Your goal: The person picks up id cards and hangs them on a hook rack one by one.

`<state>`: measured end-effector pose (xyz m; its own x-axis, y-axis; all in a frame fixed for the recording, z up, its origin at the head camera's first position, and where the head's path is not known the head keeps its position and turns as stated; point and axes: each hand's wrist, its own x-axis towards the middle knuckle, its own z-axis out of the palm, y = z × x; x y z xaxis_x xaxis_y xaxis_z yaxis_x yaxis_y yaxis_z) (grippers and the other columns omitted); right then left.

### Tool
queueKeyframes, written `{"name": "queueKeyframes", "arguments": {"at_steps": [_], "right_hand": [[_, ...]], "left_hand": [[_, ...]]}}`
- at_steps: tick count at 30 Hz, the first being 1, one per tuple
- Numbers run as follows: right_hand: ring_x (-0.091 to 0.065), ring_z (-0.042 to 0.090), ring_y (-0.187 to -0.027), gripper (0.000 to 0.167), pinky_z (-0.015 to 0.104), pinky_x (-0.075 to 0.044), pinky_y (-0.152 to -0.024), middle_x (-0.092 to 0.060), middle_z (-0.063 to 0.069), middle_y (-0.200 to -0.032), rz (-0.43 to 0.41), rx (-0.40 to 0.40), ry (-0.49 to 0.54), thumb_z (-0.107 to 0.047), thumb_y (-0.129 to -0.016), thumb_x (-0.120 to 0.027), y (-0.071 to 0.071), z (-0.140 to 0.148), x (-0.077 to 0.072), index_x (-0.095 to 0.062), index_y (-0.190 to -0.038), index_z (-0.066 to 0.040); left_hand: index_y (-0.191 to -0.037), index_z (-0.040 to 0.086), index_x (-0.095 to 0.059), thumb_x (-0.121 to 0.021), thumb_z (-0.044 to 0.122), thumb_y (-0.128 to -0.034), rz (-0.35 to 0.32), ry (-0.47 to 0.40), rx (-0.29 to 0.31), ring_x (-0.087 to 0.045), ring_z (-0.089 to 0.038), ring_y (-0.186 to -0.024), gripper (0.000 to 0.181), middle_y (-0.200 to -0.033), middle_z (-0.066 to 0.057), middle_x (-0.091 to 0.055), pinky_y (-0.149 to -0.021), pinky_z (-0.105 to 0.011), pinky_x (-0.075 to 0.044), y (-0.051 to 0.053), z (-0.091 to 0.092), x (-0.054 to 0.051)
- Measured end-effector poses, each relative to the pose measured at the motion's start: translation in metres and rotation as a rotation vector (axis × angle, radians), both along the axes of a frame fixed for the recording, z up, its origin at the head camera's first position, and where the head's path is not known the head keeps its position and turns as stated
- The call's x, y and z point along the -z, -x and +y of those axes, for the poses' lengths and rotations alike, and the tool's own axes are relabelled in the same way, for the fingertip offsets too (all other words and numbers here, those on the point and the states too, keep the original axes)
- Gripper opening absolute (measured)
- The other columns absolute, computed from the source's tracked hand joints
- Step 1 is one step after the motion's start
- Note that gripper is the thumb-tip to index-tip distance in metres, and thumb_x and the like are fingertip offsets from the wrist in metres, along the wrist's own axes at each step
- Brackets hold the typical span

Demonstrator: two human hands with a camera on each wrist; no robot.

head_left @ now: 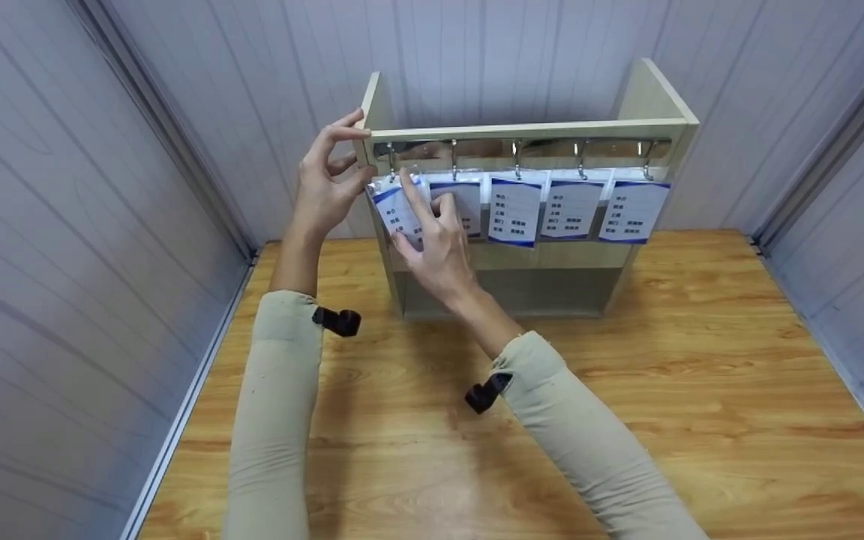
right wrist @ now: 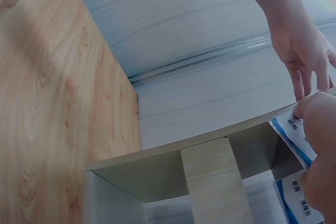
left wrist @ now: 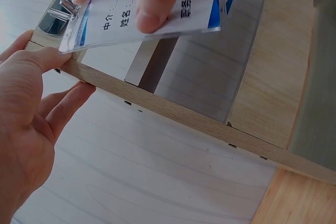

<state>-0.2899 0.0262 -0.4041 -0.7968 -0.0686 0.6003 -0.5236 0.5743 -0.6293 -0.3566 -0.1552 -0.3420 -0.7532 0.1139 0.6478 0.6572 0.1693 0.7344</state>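
A clear-sleeved name badge [head_left: 396, 208] with blue corners hangs tilted at the leftmost hook [head_left: 391, 159]. My right hand [head_left: 441, 251] holds this badge, the index finger stretched up toward the hook and the thumb on the badge's lower left. In the left wrist view the badge [left wrist: 113, 17] lies under the right thumb, its top corner beside the metal hook [left wrist: 65, 10]. My left hand [head_left: 323, 184] grips the upper left side of the wooden rack [head_left: 533, 129], its thumb close to the badge's corner. Whether the badge hole is fully over the hook is hidden.
Several similar badges [head_left: 514, 210] hang in a row from the other hooks. Below them the rack has an open lower compartment [head_left: 514, 291]. It stands on a wood-grain surface [head_left: 417, 450], with pale panel walls [head_left: 139, 150] behind and at both sides.
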Motion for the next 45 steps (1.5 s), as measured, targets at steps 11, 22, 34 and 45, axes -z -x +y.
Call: {"name": "queueKeyframes", "arguments": {"at_steps": [11, 22, 34, 45], "right_hand": [[-0.055, 0.029, -0.106, 0.081, 0.042, -0.062, -0.098, -0.053, 0.018, -0.117, 0.092, -0.001, 0.017, -0.001, -0.096, -0.081, -0.004, 0.001, 0.018, -0.050, -0.170, -0.012], [-0.053, 0.026, -0.102, 0.083, 0.042, -0.063, -0.095, -0.052, 0.017, -0.114, 0.066, -0.007, 0.009, 0.001, -0.094, -0.080, -0.011, 0.001, 0.031, -0.049, -0.170, -0.012], [-0.055, 0.029, -0.105, 0.080, 0.042, -0.059, -0.097, -0.054, 0.018, -0.115, 0.043, -0.066, 0.010, -0.001, -0.096, -0.078, -0.018, 0.006, 0.046, -0.049, -0.170, -0.011], [-0.065, 0.046, -0.120, 0.074, 0.057, -0.064, -0.109, -0.057, 0.026, -0.133, -0.015, -0.159, 0.060, -0.005, -0.098, -0.076, -0.024, 0.016, 0.056, -0.053, -0.168, -0.011]], "left_hand": [[-0.134, -0.001, -0.069, -0.070, -0.010, -0.0976, -0.058, 0.001, -0.011, -0.064, -0.046, -0.151, 0.038, -0.172, -0.009, -0.058, -0.105, -0.043, -0.071, -0.004, 0.002, -0.004], [-0.131, -0.002, -0.071, -0.066, -0.006, -0.0984, -0.067, -0.007, -0.055, -0.071, -0.047, -0.141, 0.033, -0.168, -0.008, -0.062, -0.085, -0.027, -0.073, -0.006, 0.004, -0.005], [-0.132, 0.000, -0.070, -0.066, -0.004, -0.1008, -0.103, -0.005, -0.087, -0.073, -0.047, -0.138, 0.032, -0.169, -0.004, -0.062, -0.079, -0.024, -0.071, -0.007, 0.006, -0.006], [-0.131, -0.003, -0.069, -0.064, -0.005, -0.0987, -0.081, -0.033, -0.057, -0.075, -0.041, -0.121, 0.033, -0.167, -0.008, -0.064, -0.063, -0.017, -0.060, -0.004, 0.006, -0.004]]}}
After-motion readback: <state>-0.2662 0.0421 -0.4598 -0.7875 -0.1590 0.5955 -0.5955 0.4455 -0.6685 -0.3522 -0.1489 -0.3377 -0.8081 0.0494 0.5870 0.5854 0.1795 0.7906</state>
